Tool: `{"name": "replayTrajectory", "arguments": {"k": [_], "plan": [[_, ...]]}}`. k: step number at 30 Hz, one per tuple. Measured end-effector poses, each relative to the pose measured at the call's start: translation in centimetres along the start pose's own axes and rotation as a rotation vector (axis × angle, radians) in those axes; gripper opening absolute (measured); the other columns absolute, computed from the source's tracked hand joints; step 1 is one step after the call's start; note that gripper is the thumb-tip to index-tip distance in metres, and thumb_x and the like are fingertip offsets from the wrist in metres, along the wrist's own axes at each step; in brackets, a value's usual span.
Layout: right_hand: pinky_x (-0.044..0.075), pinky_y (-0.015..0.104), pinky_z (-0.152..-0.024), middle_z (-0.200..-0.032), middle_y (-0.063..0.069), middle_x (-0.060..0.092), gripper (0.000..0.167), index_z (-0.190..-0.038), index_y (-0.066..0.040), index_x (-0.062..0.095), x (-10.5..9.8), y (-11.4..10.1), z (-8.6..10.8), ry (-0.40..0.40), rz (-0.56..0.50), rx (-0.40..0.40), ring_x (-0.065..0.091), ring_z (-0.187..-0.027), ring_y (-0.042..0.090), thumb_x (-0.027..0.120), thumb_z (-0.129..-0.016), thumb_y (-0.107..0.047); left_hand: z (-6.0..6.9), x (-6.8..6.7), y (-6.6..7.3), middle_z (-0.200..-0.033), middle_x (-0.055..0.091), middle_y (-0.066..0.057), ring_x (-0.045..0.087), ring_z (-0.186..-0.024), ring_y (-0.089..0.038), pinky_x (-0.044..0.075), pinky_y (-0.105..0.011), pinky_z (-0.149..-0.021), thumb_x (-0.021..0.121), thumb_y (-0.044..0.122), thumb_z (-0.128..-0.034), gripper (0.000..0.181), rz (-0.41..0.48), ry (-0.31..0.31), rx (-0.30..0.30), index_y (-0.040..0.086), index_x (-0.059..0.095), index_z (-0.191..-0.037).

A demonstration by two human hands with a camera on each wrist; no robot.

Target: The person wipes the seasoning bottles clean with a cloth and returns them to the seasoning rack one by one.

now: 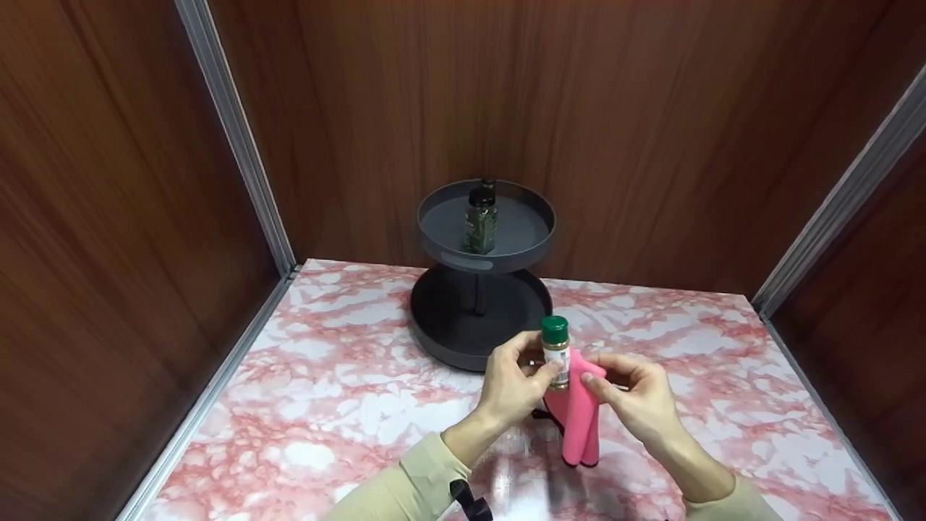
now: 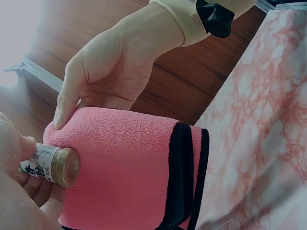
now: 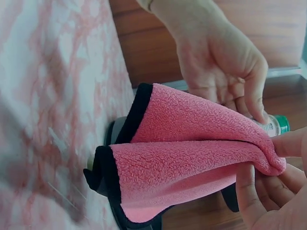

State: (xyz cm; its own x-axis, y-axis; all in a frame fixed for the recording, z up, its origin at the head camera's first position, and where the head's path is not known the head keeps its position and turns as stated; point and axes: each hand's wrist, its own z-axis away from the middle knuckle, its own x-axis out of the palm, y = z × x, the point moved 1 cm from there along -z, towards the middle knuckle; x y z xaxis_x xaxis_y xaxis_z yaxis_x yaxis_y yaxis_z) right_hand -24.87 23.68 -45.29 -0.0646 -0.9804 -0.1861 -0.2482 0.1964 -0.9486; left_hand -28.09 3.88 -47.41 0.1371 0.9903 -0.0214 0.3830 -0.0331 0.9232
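My left hand (image 1: 510,387) holds a small spice jar (image 1: 555,356) upright, thumb across its white label; the jar has a green cap and a clear, gold-tinted bottom. In the left wrist view the base of the jar (image 2: 66,166) faces the camera. A pink fleecy cloth (image 1: 579,423) with black edging hangs folded just right of the jar. My right hand (image 1: 645,398) pinches the cloth's top between thumb and fingers. Seen from the right wrist, the folded cloth (image 3: 187,163) hides part of the jar, whose green cap (image 3: 283,123) shows beyond it.
Behind the hands stands a dark two-tier round stand (image 1: 434,246). On its upper tier are a black-capped bottle with green contents (image 1: 481,224) and a second dark cap (image 1: 489,184) behind it. Wood panels (image 1: 615,130) enclose the red-and-white marbled table (image 1: 304,405).
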Motion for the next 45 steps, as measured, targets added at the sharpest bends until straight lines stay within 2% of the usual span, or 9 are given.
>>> {"name": "replayTrajectory", "arguments": {"k": [4,11,17,21,27,32,35,45], "plan": [[0.066,0.025,-0.067,-0.09,0.0,0.083,0.019,-0.114,0.014,0.08,0.0,0.3,0.1,0.001,-0.027,0.023,0.077,-0.079,0.009,0.079,-0.096,0.01,0.1,0.1,-0.2,-0.119,0.081,-0.02,0.075,-0.102,-0.012,0.067,-0.027,-0.093,0.082,-0.001,-0.0938,0.033,-0.016,-0.002,-0.001,0.0,0.077,-0.127],[0.065,0.023,-0.067,-0.09,-0.002,0.083,0.021,-0.116,0.016,0.079,0.0,-0.3,-0.1,0.046,-0.058,0.006,0.075,-0.078,0.008,0.079,-0.096,0.011,0.2,0.2,-0.3,-0.12,0.082,-0.02,0.076,-0.103,-0.013,0.069,-0.035,-0.096,0.082,0.001,-0.0941,0.035,-0.03,-0.016,0.015,-0.001,0.077,-0.129],[0.065,0.022,-0.069,-0.091,-0.003,0.084,0.023,-0.119,0.018,0.077,0.1,-1.2,-0.3,0.085,-0.098,-0.051,0.076,-0.08,0.007,0.078,-0.096,0.012,0.5,0.5,-0.5,-0.118,0.082,-0.021,0.078,-0.105,-0.016,0.068,-0.027,-0.093,0.081,0.0,-0.094,0.035,-0.024,-0.033,0.022,-0.001,0.076,-0.129],[0.066,0.022,-0.071,-0.092,-0.002,0.085,0.022,-0.118,0.017,0.077,0.1,-1.7,-0.3,0.103,-0.111,-0.093,0.077,-0.08,0.007,0.078,-0.097,0.012,0.6,0.7,-0.8,-0.116,0.082,-0.022,0.079,-0.103,-0.015,0.066,-0.022,-0.091,0.081,-0.001,-0.0936,0.035,-0.019,-0.043,0.007,-0.002,0.076,-0.128],[0.067,0.023,-0.072,-0.093,-0.001,0.086,0.022,-0.117,0.017,0.077,0.1,-2.0,-0.4,0.099,-0.111,-0.103,0.078,-0.08,0.008,0.078,-0.096,0.012,0.9,0.9,-0.9,-0.115,0.082,-0.022,0.079,-0.103,-0.015,0.066,-0.022,-0.093,0.081,-0.002,-0.0936,0.035,0.0,-0.04,-0.007,-0.002,0.076,-0.128],[0.067,0.024,-0.069,-0.093,0.0,0.085,0.021,-0.116,0.018,0.076,0.1,-1.8,-0.3,0.076,-0.12,-0.102,0.078,-0.08,0.008,0.078,-0.096,0.014,0.8,0.9,-0.6,-0.116,0.081,-0.024,0.079,-0.106,-0.024,0.066,-0.023,-0.094,0.08,-0.002,-0.0938,0.035,0.018,-0.033,0.0,-0.004,0.076,-0.128],[0.067,0.025,-0.068,-0.093,0.0,0.085,0.021,-0.116,0.018,0.077,0.1,-1.5,-0.2,0.064,-0.116,-0.084,0.078,-0.081,0.008,0.077,-0.096,0.014,0.8,0.8,-0.5,-0.117,0.081,-0.024,0.079,-0.107,-0.027,0.066,-0.023,-0.094,0.081,-0.002,-0.0937,0.035,0.017,-0.028,0.002,-0.004,0.076,-0.128],[0.067,0.024,-0.068,-0.091,-0.004,0.084,0.018,-0.112,0.013,0.081,0.3,0.1,0.6,0.043,-0.003,-0.041,0.079,-0.082,0.008,0.08,-0.094,0.012,0.4,0.4,-0.1,-0.121,0.081,-0.021,0.076,-0.106,-0.015,0.068,-0.033,-0.098,0.081,-0.001,-0.0939,0.035,0.0,0.008,0.01,-0.001,0.076,-0.129]]}}
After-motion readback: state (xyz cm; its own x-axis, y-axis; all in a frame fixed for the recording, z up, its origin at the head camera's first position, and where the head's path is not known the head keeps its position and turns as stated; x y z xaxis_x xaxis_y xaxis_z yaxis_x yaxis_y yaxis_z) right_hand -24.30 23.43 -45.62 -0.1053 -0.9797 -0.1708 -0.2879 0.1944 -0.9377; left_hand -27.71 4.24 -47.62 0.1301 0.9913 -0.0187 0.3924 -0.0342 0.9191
